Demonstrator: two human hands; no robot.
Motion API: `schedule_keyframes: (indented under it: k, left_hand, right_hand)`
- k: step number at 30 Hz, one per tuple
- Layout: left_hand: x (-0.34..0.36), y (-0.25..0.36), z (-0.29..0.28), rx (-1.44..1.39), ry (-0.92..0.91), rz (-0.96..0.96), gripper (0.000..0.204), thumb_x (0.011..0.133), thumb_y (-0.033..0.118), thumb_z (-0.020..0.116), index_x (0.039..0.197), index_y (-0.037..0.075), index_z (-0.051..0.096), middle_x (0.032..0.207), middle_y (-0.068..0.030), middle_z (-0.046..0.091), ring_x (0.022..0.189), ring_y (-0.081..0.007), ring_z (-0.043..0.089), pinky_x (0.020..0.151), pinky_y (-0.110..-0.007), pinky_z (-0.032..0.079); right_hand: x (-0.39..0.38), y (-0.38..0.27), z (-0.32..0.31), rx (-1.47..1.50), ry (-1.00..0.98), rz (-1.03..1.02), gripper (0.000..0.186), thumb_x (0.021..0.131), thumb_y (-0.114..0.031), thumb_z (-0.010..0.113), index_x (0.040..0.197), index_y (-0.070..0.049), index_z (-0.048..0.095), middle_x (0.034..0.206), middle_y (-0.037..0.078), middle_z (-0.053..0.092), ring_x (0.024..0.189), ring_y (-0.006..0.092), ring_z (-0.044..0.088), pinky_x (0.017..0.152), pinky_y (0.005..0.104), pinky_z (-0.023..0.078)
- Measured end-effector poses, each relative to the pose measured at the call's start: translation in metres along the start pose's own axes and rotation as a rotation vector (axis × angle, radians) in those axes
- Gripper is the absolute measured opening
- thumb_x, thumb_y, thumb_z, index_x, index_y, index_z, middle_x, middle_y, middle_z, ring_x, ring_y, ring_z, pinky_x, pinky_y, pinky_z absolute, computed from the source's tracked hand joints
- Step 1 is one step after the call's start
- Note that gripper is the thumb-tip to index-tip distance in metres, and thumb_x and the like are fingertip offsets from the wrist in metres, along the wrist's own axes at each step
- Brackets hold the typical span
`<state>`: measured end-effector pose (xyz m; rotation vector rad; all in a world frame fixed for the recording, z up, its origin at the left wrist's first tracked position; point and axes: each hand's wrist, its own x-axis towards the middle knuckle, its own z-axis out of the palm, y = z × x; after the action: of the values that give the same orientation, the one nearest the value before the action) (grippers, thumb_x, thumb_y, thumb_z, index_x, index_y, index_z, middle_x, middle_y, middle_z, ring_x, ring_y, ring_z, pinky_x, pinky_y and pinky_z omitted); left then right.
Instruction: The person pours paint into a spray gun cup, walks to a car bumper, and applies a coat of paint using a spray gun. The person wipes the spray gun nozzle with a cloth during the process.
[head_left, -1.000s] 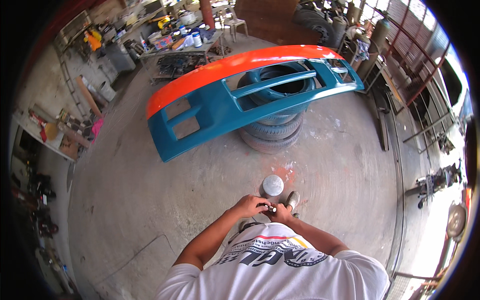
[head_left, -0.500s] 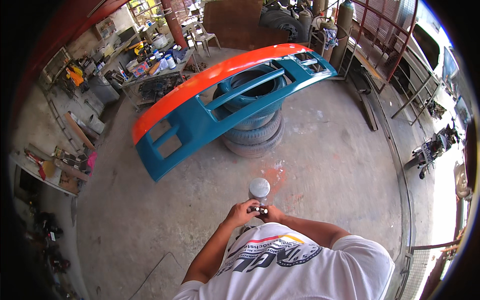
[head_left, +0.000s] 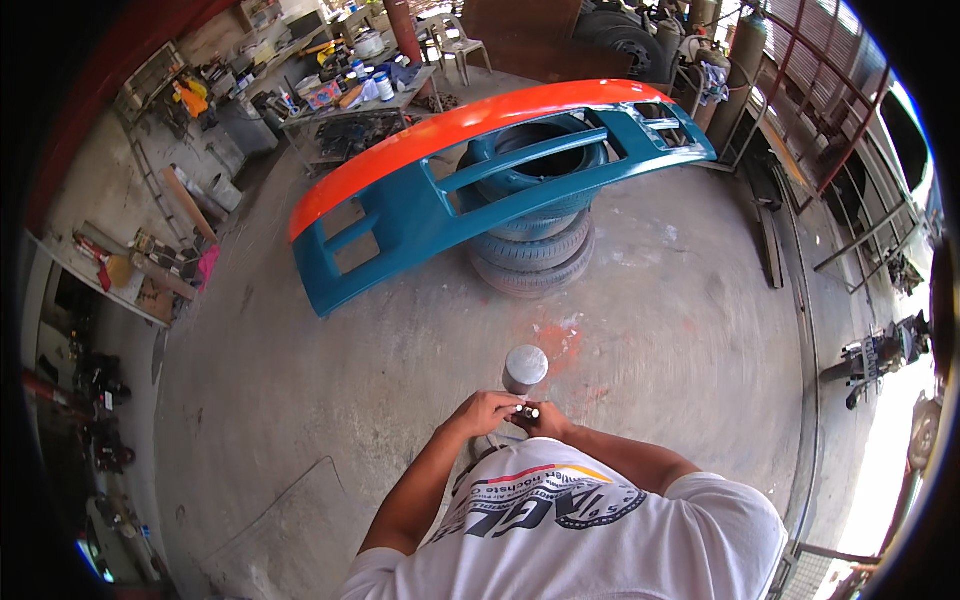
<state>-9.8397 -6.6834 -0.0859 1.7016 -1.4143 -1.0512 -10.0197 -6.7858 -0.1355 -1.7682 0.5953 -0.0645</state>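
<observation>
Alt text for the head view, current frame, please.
A spray gun with a grey cup is held between a person's left grip and right grip. Ahead, an orange-and-teal car bumper rests at a stack of tires on a concrete floor. A cluttered table stands farther back, to the left.

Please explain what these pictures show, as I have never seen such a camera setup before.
There is no robot here: a person works with bare hands. Every picture comes from the left of two fisheye cameras worn on the head, looking down, so straight edges bend near the rim. The person's white T-shirt fills the bottom. The right hand holds what looks like a spray gun with a round grey cup; the left hand is at it too. Ahead, an orange-and-teal bumper seems to rest on stacked tires on the concrete floor.
</observation>
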Motion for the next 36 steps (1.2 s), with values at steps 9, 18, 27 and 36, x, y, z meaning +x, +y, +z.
schedule_keyframes:
  k: [9, 18, 27, 36]
  left_hand:
    - [0.015, 0.017, 0.033, 0.010, 0.462, 0.165, 0.026, 0.085, 0.009, 0.073, 0.109, 0.004, 0.063, 0.092, -0.0091, 0.069, 0.085, -0.0213, 0.070, 0.072, -0.031, 0.056]
    - [0.066, 0.002, 0.099, -1.244, 0.203, -0.380, 0.022, 0.098, 0.024, 0.064, 0.114, 0.009, 0.065, 0.096, 0.0002, 0.069, 0.086, -0.0118, 0.063, 0.079, -0.030, 0.049]
    - [0.099, -0.010, 0.129, -1.446, 0.124, -0.266, 0.020, 0.102, 0.026, 0.056, 0.092, 0.011, 0.063, 0.080, 0.0010, 0.063, 0.069, -0.0092, 0.054, 0.066, -0.025, 0.039]
    - [0.093, 0.005, 0.144, -1.426, 0.042, -0.297, 0.029, 0.106, 0.028, 0.046, 0.102, 0.005, 0.063, 0.089, -0.0083, 0.069, 0.074, -0.0160, 0.064, 0.063, -0.030, 0.049]
  right_hand:
    - [0.024, 0.024, -0.018, 0.076, 0.094, -0.124, 0.033, 0.091, -0.027, 0.071, 0.117, -0.007, 0.068, 0.095, 0.017, 0.074, 0.091, 0.0305, 0.074, 0.079, 0.0406, 0.055]
    - [0.083, -0.037, -0.081, 0.397, 0.566, 0.239, 0.041, 0.099, -0.039, 0.063, 0.087, 0.000, 0.067, 0.055, 0.001, 0.050, 0.042, 0.0105, 0.045, 0.039, 0.0304, 0.035]
    - [0.075, -0.045, -0.097, 0.649, 0.774, 0.305, 0.034, 0.099, -0.037, 0.062, 0.114, -0.007, 0.055, 0.080, 0.009, 0.064, 0.043, 0.0128, 0.044, 0.038, 0.0302, 0.038]
    - [0.067, -0.019, -0.109, 0.660, 0.823, 0.371, 0.033, 0.099, -0.039, 0.062, 0.114, -0.011, 0.056, 0.076, 0.005, 0.056, 0.047, 0.0124, 0.044, 0.040, 0.0304, 0.039]
